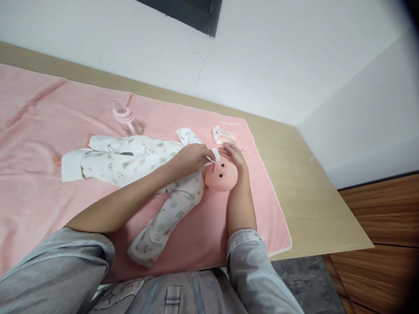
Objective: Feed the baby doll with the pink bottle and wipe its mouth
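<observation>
A baby doll (224, 179) in a white patterned outfit lies on its back on a pink blanket (209, 235), head toward the right. My left hand (191, 156) reaches across its chest, fingers closed on a small white cloth (214, 156) held against the doll's face beside the mouth. On the far side of the head rests my right hand (231, 153), its fingers stretched out and touching the head; the wrist curves round the crown. Just beyond those fingers is a small clear and white packet (224, 135).
A pink-topped baby bottle (127, 120) with handles stands beyond the doll's legs. The blanket covers much of a light wooden table (294, 187), whose right edge shows. A white wall (262, 65) rises behind. Wood-grain panels (386, 218) are at the right.
</observation>
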